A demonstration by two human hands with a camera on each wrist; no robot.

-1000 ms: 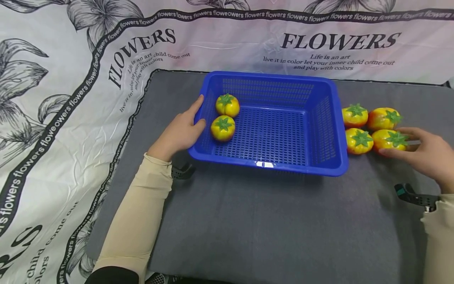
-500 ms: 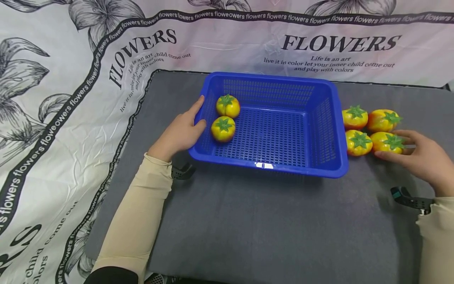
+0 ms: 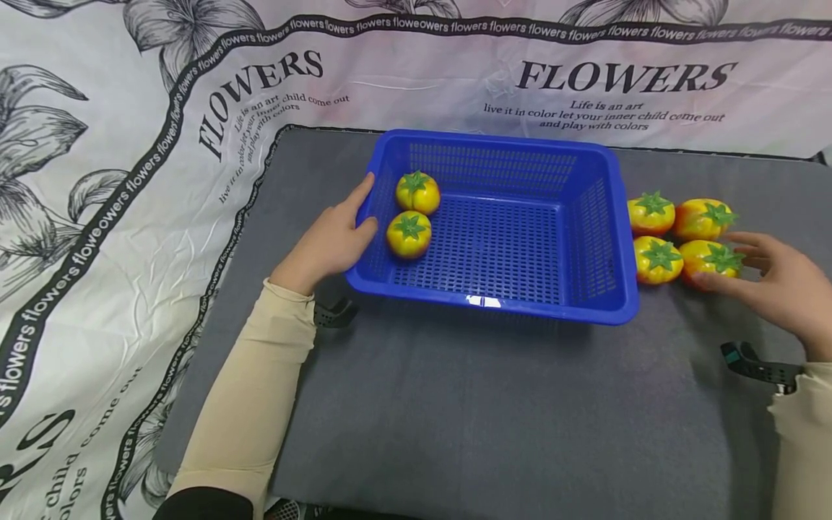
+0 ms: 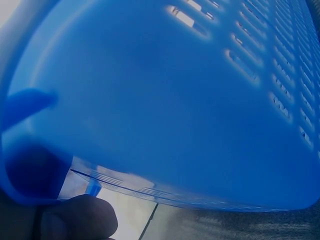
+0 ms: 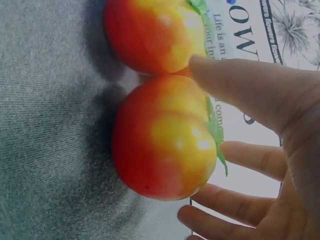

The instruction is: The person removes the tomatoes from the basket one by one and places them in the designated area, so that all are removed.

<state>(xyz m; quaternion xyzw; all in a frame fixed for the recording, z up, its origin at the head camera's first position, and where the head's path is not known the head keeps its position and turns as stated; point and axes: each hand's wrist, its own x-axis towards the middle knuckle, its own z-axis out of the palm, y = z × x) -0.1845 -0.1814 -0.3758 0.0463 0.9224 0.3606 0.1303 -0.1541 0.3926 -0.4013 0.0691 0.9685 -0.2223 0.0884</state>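
Note:
A blue plastic basket [image 3: 494, 310] stands on the grey table, with two yellow tomatoes [image 3: 409, 235] in its left end. My left hand [image 3: 334, 242] grips the basket's left rim; its thumb and index finger show, the other fingers are mostly hidden. In the left wrist view, the basket wall [image 4: 150, 110] fills most of the picture beside a dark fingertip [image 4: 82, 217]. Right of the basket, several red-yellow tomatoes with green leaves cluster in two rows. Around the near right tomato [image 5: 165, 140] lies my right hand [image 3: 770, 282], thumb touching its front side, fingers spread loosely behind.
White cloth [image 3: 416, 87] printed with flowers and lettering rises behind the grey table [image 3: 487, 412] and runs down its left side. Close beside the basket's right wall sits the near left tomato [image 3: 658, 260]; two more tomatoes [image 3: 703, 219] lie behind that row.
My right hand has shifted slightly left and then a little back right, and the near right tomato has moved slightly left overall. The left hand and basket stay in place.

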